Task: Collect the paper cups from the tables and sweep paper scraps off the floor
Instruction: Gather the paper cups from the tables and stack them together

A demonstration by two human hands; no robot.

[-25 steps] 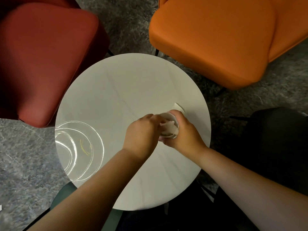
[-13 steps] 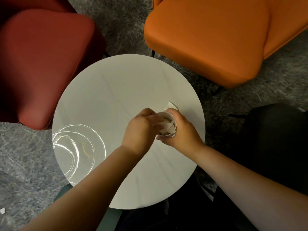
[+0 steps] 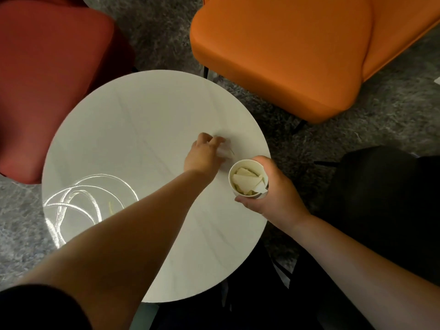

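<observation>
My right hand (image 3: pixel 273 194) grips a white paper cup (image 3: pixel 247 178) at the right edge of the round white table (image 3: pixel 133 129); the cup holds several paper scraps. My left hand (image 3: pixel 204 156) reaches across the table and its fingers are on a pale paper scrap (image 3: pixel 225 151) lying just beyond the cup. The scrap is blurred, and I cannot tell whether the fingers pinch it or only touch it.
A red chair (image 3: pixel 47 75) stands at the table's left, an orange chair (image 3: pixel 297 48) at the far right, a black seat (image 3: pixel 381 198) at the right. Grey carpet (image 3: pixel 392 110) lies around them, with a white scrap (image 3: pixel 437 80) at its right edge.
My left hand left the cup's mouth and reached forward to the scrap on the table. My right hand drew the cup back toward the table's right edge.
</observation>
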